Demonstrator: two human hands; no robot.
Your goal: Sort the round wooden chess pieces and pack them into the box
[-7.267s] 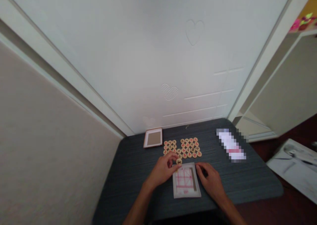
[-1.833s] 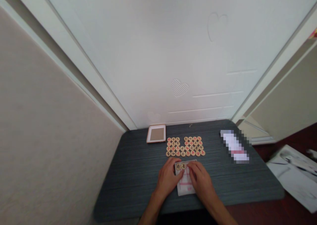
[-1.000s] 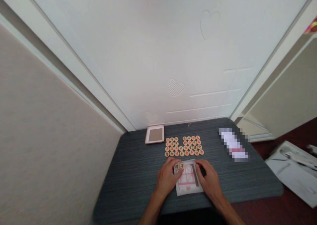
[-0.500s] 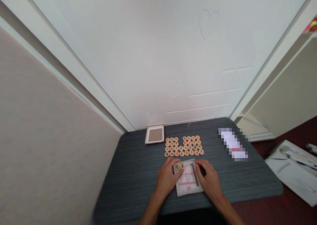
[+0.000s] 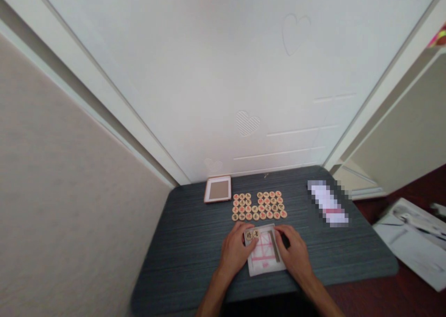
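A shallow pale box (image 5: 266, 267) with a pink-lined sheet inside lies on the table near its front. Two round wooden pieces (image 5: 252, 234) sit in its far left corner. My left hand (image 5: 235, 249) holds the box's left side, its thumb over the edge by the two pieces. On the opposite side my right hand (image 5: 294, 252) grips the right edge, next to a dark strip (image 5: 275, 247) in the box. Just beyond the box, rows of round pieces (image 5: 262, 208) with red or black characters lie on the table, with a gap in the far rows.
A square lid or tray (image 5: 219, 190) lies at the back left of the dark table (image 5: 188, 247). A pixelated object (image 5: 328, 203) is at the right. Behind stands a white panel (image 5: 209, 75); a white box (image 5: 414, 238) is beyond the table's right edge.
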